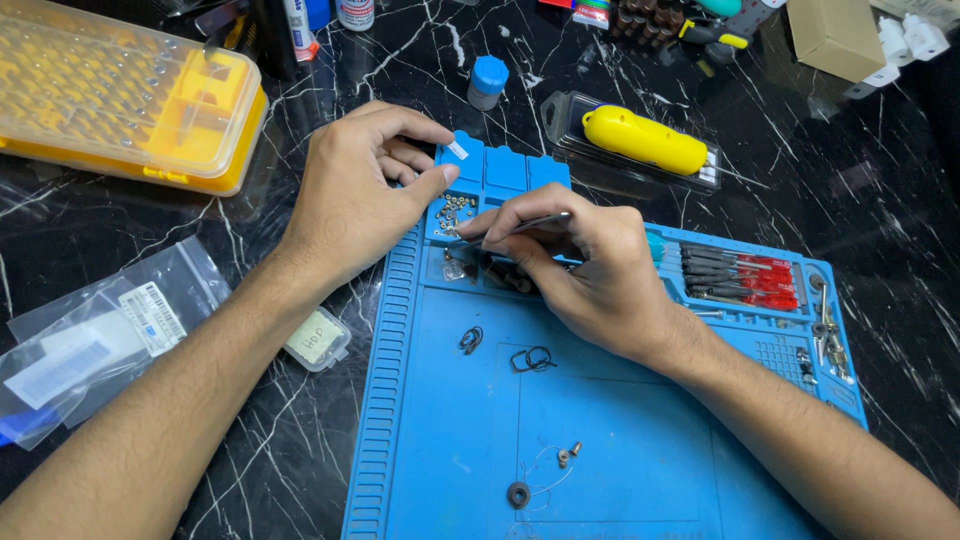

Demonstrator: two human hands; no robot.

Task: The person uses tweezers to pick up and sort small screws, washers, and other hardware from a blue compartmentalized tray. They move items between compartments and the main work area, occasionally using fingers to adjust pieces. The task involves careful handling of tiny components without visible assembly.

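The right hand [590, 275] pinched tweezers [520, 227], long axis pointing toward nine o'clock at the screw compartment [452, 215]; the left hand [355, 195], nearer, gripped the compartment's edge.

Tweezer [520, 226] tip hidden by left hand [350, 200]; tray bits [456, 208] too small.

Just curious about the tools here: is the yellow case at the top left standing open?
No, the yellow case has its clear lid down flat over the rows of bits, and neither hand touches it.
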